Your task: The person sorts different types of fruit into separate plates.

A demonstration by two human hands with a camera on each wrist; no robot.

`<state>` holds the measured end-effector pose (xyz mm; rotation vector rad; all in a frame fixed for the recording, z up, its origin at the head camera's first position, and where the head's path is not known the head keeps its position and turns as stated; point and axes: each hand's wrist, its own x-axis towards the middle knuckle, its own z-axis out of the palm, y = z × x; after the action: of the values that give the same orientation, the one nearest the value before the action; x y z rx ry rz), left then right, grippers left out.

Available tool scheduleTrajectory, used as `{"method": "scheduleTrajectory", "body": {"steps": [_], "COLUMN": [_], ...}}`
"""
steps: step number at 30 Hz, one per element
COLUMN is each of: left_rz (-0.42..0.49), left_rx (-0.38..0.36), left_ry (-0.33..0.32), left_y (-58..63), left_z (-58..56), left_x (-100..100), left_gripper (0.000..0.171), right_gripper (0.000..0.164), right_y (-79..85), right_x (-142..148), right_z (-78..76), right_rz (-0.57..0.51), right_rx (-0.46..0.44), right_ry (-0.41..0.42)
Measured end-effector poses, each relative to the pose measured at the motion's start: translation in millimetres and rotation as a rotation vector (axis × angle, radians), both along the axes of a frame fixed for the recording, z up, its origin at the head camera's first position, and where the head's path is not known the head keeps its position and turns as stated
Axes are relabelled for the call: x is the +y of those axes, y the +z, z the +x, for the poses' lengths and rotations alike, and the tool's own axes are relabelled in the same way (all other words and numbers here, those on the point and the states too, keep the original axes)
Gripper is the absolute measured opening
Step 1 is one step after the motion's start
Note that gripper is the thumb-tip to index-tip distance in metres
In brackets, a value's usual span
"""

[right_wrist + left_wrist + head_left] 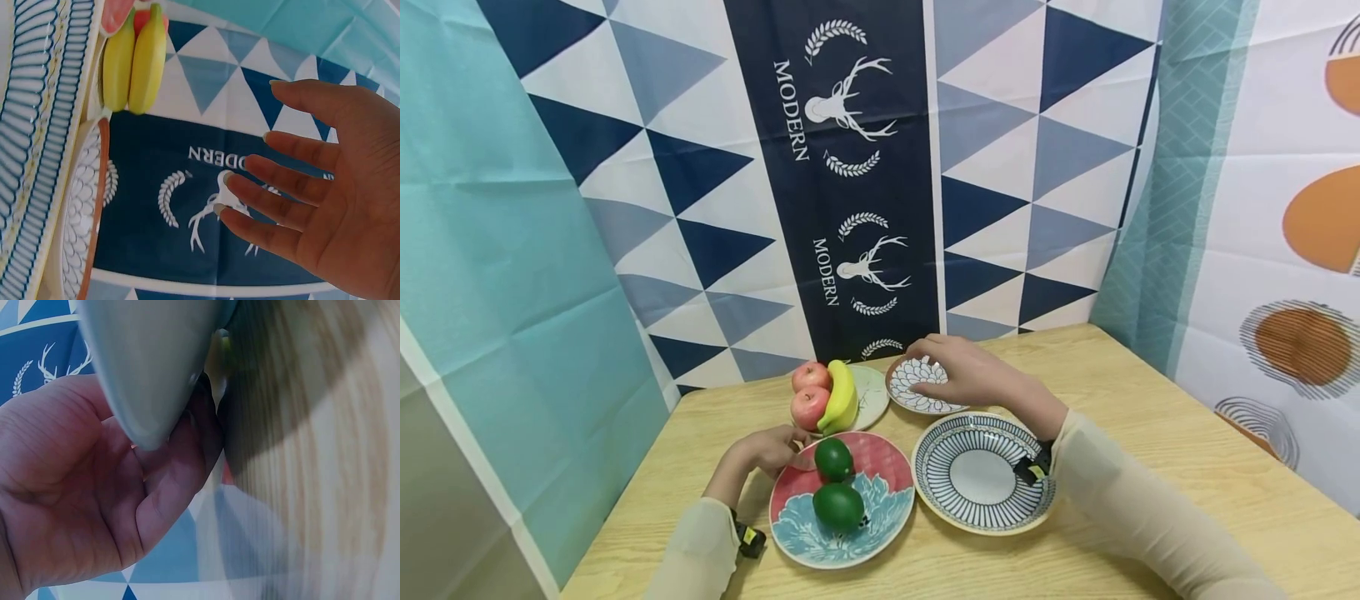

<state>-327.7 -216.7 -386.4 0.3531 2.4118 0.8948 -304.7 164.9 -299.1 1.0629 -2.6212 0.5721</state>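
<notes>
Head: round plate [887, 493], blue side nearest (left fingers [790, 433] at rim)

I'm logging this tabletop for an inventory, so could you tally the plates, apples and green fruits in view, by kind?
Plates: 4
Apples: 2
Green fruits: 2
Total: 8

A pink-and-blue floral plate [883, 492] bearing two green fruits [838, 507] sits front-left of a brown-rimmed, petal-patterned dish [916, 375].

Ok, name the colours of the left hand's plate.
The plate is pinkish red and blue, clearest in head view.
</notes>
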Motion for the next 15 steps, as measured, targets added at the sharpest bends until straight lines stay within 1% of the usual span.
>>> {"method": "scheduleTrajectory", "body": {"steps": [7, 15], "left_rz": [0.008, 0.008], "left_rx": [-0.004, -0.002], "left_ry": [-0.004, -0.002], "left_y": [0.5, 0.6], "left_z": [-0.8, 0.9], "left_x": [-0.4, 0.0], "left_gripper": [0.015, 0.014], "right_gripper": [0.049, 0.045], "right_y": [-0.4, -4.6], "right_x": [22.9, 49.8], "right_z": [-6.9, -11.9], "right_rz": [0.017, 0.031], "right_rx": [-0.009, -0.007], "right_ry": [-0.034, -0.084]}}
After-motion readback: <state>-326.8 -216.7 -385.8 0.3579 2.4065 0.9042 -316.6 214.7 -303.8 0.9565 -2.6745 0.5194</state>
